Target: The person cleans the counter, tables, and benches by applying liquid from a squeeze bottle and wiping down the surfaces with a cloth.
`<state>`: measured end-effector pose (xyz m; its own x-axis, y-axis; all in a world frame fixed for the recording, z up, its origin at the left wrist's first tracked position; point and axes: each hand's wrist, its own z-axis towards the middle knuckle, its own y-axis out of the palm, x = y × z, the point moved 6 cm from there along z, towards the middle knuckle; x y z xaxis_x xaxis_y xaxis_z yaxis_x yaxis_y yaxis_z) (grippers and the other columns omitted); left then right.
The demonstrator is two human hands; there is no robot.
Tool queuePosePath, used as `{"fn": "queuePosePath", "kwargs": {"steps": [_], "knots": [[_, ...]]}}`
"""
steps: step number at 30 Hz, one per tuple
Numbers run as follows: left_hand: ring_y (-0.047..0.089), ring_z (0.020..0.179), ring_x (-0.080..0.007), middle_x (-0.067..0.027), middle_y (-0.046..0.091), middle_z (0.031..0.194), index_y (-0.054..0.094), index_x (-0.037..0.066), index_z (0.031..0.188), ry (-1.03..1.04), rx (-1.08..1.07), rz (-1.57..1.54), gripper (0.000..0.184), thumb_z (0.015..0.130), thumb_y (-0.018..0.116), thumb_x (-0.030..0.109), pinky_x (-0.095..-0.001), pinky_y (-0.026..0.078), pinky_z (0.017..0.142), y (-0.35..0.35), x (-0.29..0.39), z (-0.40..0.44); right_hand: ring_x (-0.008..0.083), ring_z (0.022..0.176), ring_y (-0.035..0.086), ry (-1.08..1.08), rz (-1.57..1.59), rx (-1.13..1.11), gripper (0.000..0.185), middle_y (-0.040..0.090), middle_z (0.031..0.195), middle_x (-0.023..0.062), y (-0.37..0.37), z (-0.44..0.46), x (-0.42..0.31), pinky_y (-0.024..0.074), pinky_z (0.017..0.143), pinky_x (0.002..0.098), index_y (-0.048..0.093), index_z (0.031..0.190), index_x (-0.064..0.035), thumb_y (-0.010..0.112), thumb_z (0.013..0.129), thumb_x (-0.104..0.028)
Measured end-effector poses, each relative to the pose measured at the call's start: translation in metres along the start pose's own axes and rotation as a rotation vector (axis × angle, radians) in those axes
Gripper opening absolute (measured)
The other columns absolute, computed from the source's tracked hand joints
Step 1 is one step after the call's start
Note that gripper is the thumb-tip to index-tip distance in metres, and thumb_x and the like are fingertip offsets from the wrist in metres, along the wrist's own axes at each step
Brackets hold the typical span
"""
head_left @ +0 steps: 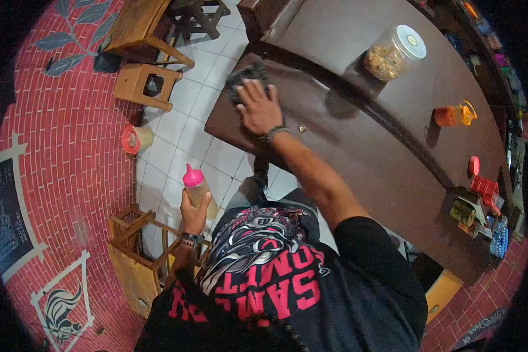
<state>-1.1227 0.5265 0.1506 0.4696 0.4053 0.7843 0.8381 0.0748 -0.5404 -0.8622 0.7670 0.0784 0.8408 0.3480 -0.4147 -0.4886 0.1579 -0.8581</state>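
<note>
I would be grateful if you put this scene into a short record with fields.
left hand: grips a squeeze bottle with a pink cap, upper end towards the counter side
right hand: spread over a dark cloth, pressing it to the tabletop
surface: brown tabletop, cloth near its corner
also on surface: clear jar with pale lid; orange container; red basket
floor: white tiles
jar contents: something brownish, not identifiable

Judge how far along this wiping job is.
Done: dark cloth and squeeze bottle are out; no wiped stretch is certain. In hand: right hand on the cloth near the counter's corner, left hand around the bottle. Remaining: a small pale spot, probably the surface around the jar.
</note>
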Motion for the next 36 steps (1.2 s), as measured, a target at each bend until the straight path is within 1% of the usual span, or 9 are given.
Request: {"fn": "queuePosePath", "kwargs": {"steps": [8, 11, 20, 22, 24, 27, 30, 32, 36], "knots": [[0.062, 0.118, -0.0228, -0.0111, 0.064, 0.129, 0.052, 0.003, 0.142, 0.074, -0.009, -0.077, 0.059, 0.094, 0.081, 0.022, -0.0386, 0.049, 0.104, -0.003, 0.024, 0.035, 0.0272, 0.155, 0.037, -0.286, 0.146, -0.179, 0.063, 0.042, 0.167, 0.0094, 0.018, -0.054, -0.072, 0.024, 0.126, 0.0531, 0.046, 0.157, -0.0128, 0.064, 0.1, -0.03], [0.061, 0.12, -0.0245, -0.0122, 0.063, 0.13, 0.05, 0.002, 0.142, 0.191, -0.059, 0.002, 0.061, 0.094, 0.081, 0.024, -0.0401, 0.048, 0.106, 0.017, 0.024, 0.067, 0.0264, 0.156, 0.035, -0.138, 0.114, -0.203, 0.066, 0.039, 0.169, 0.0091, -0.027, -0.117, -0.035, 0.0229, 0.127, 0.0522, 0.045, 0.159, -0.0123, 0.065, 0.099, -0.031], [0.058, 0.126, -0.029, -0.0151, 0.06, 0.134, 0.048, 0.003, 0.144, 0.369, -0.275, 0.072, 0.067, 0.091, 0.082, 0.025, -0.0428, 0.045, 0.11, 0.066, 0.076, 0.073, 0.0339, 0.156, 0.034, 0.927, -0.457, 0.119, 0.063, 0.037, 0.169, 0.0145, -0.218, -0.353, 0.191, 0.0278, 0.121, 0.0625, 0.043, 0.16, -0.0081, 0.054, 0.104, -0.034], [0.058, 0.127, -0.029, -0.0149, 0.06, 0.135, 0.047, 0.003, 0.146, 0.379, -0.308, 0.039, 0.069, 0.091, 0.083, 0.024, -0.0429, 0.044, 0.111, 0.072, 0.086, 0.064, 0.0379, 0.152, 0.038, 1.405, -0.637, 0.422, 0.059, 0.045, 0.163, 0.0168, -0.275, -0.377, 0.212, 0.0311, 0.117, 0.0642, 0.047, 0.156, -0.0066, 0.053, 0.104, -0.032], [0.057, 0.13, -0.0289, -0.0153, 0.059, 0.14, 0.044, 0.002, 0.151, 0.362, -0.337, 0.031, 0.076, 0.09, 0.084, 0.022, -0.0434, 0.043, 0.113, 0.074, 0.106, 0.051, 0.0393, 0.146, 0.042, 1.428, -0.391, 0.157, 0.052, 0.051, 0.155, 0.0183, -0.299, -0.317, 0.18, 0.0323, 0.114, 0.0643, 0.054, 0.148, -0.0063, 0.053, 0.102, -0.03], [0.056, 0.133, -0.0289, -0.0163, 0.058, 0.144, 0.042, 0.001, 0.155, 0.385, -0.444, 0.08, 0.08, 0.09, 0.085, 0.021, -0.0428, 0.043, 0.114, 0.079, 0.122, 0.042, 0.0388, 0.137, 0.048, 0.809, -0.392, 0.378, 0.044, 0.057, 0.142, 0.0183, -0.237, -0.215, 0.094, 0.035, 0.11, 0.0589, 0.06, 0.134, -0.0074, 0.059, 0.093, -0.022], [0.056, 0.134, -0.0296, -0.0188, 0.056, 0.146, 0.042, -0.002, 0.155, 0.494, -0.499, 0.145, 0.084, 0.088, 0.088, 0.02, -0.0425, 0.043, 0.115, 0.08, 0.16, 0.027, 0.0341, 0.15, 0.042, 0.285, 0.025, 0.149, 0.056, 0.052, 0.154, 0.0148, -0.15, -0.154, -0.014, 0.026, 0.124, 0.0612, 0.058, 0.142, -0.0111, 0.068, 0.092, -0.035], [0.057, 0.132, -0.0309, -0.0206, 0.056, 0.145, 0.042, -0.006, 0.153, 0.604, -0.523, 0.19, 0.087, 0.086, 0.09, 0.022, -0.043, 0.044, 0.114, 0.075, 0.179, 0.029, 0.03, 0.153, 0.039, 0.122, -0.066, 0.051, 0.065, 0.049, 0.161, 0.0112, -0.12, -0.143, -0.061, 0.0255, 0.124, 0.0574, 0.055, 0.149, -0.0129, 0.071, 0.091, -0.039], [0.059, 0.128, -0.0327, -0.0212, 0.06, 0.141, 0.043, -0.006, 0.153, 0.576, -0.663, 0.109, 0.088, 0.086, 0.091, 0.023, -0.0453, 0.047, 0.11, 0.086, 0.207, 0.04, 0.0277, 0.155, 0.037, 0.347, -0.123, 0.107, 0.062, 0.047, 0.163, 0.0102, -0.163, -0.169, -0.039, 0.024, 0.125, 0.0559, 0.052, 0.152, -0.0133, 0.067, 0.097, -0.037]]}}
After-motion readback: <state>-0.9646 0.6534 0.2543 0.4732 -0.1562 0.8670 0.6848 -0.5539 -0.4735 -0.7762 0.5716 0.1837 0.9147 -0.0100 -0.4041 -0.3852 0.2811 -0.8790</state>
